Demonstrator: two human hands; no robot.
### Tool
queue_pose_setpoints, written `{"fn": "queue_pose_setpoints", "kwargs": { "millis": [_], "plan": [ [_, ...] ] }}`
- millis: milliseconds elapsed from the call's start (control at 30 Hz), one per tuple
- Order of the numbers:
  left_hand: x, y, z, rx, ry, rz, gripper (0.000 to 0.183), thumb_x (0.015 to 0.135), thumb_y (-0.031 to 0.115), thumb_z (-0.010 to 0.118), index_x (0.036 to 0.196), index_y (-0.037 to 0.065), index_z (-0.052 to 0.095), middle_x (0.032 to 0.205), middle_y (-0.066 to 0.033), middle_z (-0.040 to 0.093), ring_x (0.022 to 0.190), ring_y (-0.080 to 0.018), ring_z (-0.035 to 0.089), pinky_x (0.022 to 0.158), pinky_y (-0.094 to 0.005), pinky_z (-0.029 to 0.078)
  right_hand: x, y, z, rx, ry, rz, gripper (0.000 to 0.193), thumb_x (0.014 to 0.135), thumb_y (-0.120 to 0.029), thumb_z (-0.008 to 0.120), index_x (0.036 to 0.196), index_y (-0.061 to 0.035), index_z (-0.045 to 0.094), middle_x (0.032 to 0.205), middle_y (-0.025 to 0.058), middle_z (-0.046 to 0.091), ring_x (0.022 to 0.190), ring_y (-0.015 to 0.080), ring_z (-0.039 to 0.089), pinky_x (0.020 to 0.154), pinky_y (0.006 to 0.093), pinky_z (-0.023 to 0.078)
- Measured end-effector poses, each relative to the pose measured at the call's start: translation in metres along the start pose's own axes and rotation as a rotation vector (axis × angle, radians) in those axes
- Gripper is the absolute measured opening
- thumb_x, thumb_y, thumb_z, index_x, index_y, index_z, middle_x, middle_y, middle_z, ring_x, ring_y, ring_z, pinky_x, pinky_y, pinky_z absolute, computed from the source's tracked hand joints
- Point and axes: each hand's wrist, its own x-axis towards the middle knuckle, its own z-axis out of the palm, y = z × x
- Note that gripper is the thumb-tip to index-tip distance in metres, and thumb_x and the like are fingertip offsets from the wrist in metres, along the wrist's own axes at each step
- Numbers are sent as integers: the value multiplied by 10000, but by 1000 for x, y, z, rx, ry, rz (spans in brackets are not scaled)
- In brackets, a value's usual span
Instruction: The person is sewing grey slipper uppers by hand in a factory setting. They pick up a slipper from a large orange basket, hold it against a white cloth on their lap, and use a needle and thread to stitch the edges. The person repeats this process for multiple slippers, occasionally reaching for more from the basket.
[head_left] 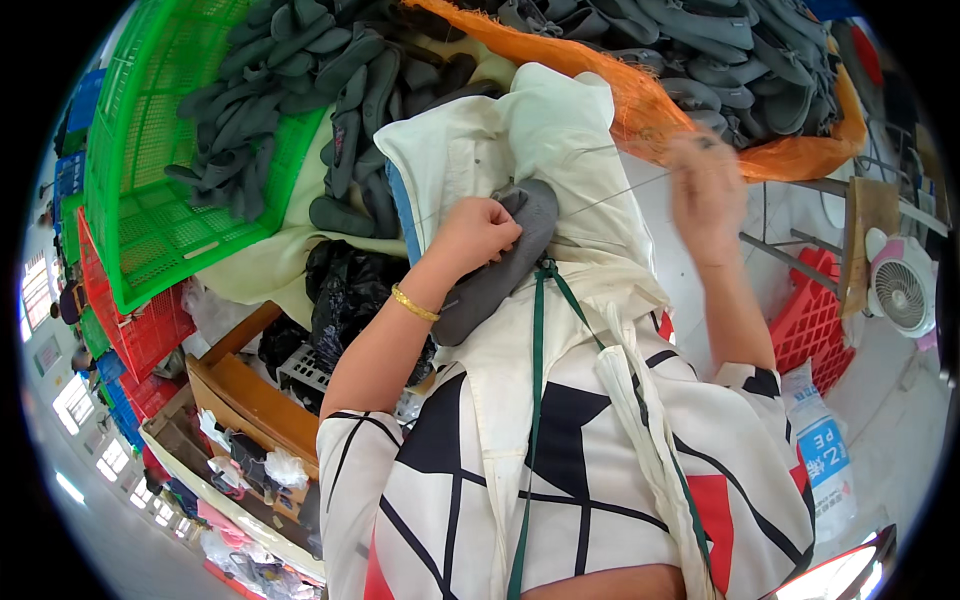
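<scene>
A dark grey soft shoe (534, 216) lies on the white cloth (580, 150) over my lap. My left hand (480, 235) is closed on the shoe's upper edge, thumb and fingers pinched together. A thin dark thread (612, 195) stretches taut from the shoe toward my right hand (705, 185). That hand is raised off to the right, blurred by motion, with its fingers curled at the thread's end. Something small and dark shows at its fingers, too smeared to name.
Grey shoes (300, 60) fill part of a green crate (165, 245) at the left. More lie in an orange sack (620, 100) at the far right. Nearby are a black plastic bag (350, 290), a wooden drawer unit (260, 400), a red crate (810, 320) and a small fan (903, 285).
</scene>
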Motion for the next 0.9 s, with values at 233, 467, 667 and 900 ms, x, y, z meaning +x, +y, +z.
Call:
{"fn": "queue_pose_setpoints", "kwargs": {
  "millis": [233,467,667,900],
  "plan": [
    [-9,-10,1,-133,-19,104,151,853,135,703,808,-7,675,685,-40,657,570,-92,577,529,-248,471,-72,78,-31,-154,-635,431,202,907,-144,640,1085,-48,643,938,142,660,846,278,648,717,366,511],
    [-7,-26,4,-107,73,152,143,879,149,723,871,12,685,684,14,614,575,-48,523,517,-211,430,-21,-21,23,651,-695,501,133,905,-117,638,1025,-63,655,841,107,656,726,269,639,684,350,508],
    [-11,-26,1,-69,121,148,130,877,135,707,858,8,685,693,19,622,588,-45,529,519,-213,427,-15,-64,79,525,-678,22,57,826,-140,681,867,-106,660,805,53,589,792,266,611,658,378,496],
    [-7,-32,-2,-61,156,222,169,856,171,697,851,4,673,686,-52,653,595,-114,567,559,-302,464,-7,-66,100,392,-651,-127,45,788,-154,668,786,-117,643,773,46,569,793,249,596,644,380,487]
  ]
}}
